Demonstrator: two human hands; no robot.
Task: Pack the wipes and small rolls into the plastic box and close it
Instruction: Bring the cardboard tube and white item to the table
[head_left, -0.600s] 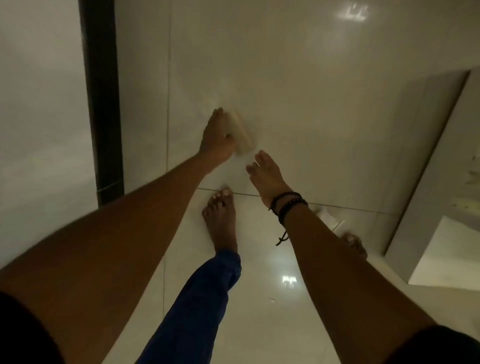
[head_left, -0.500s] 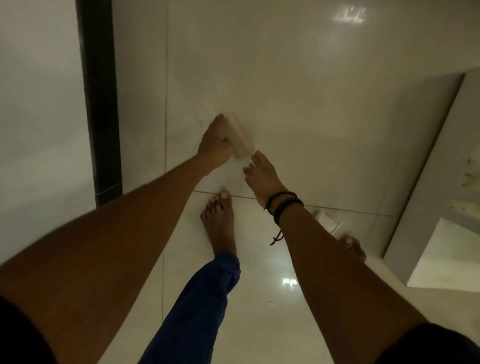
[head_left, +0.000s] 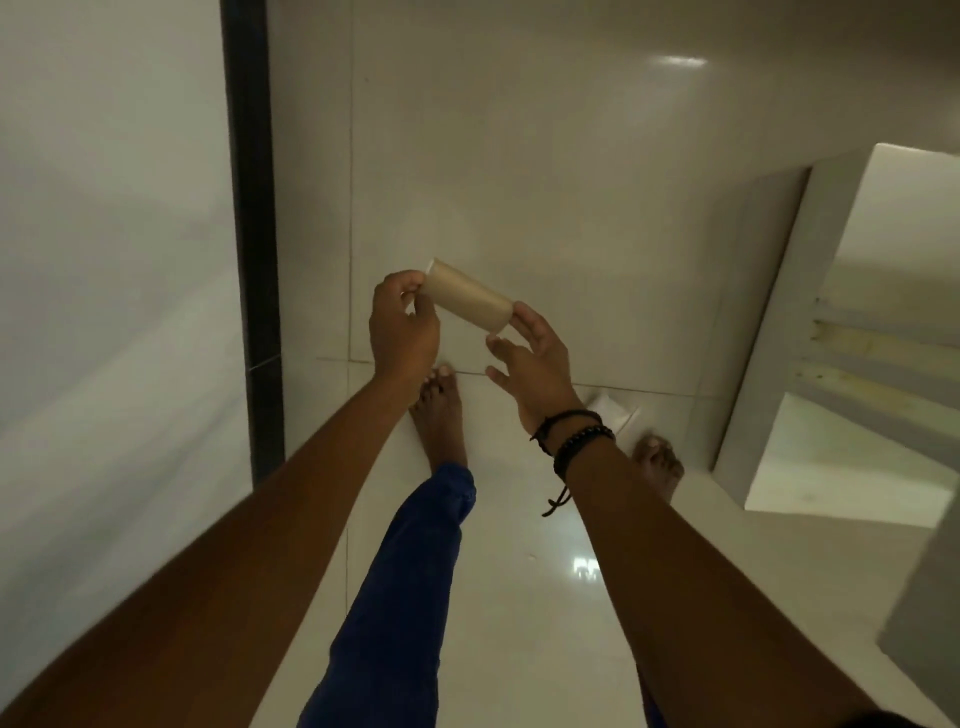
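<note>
A small tan cardboard roll hangs in the air above the pale tiled floor, tilted with its far end to the upper left. My left hand pinches that far end between thumb and fingers. My right hand, with dark bead bracelets on the wrist, has its fingers spread and its fingertips at the roll's near right end. A small white packet-like thing lies on the floor behind my right wrist, partly hidden. No plastic box is in view.
My bare feet and a blue trouser leg stand on glossy floor tiles. A dark vertical strip borders a pale wall on the left. A white ledge or cabinet rises at the right.
The roll was down at floor level under my left hand; now both hands have come up and closer, with the roll lifted off the floor and my right hand at its other end.
</note>
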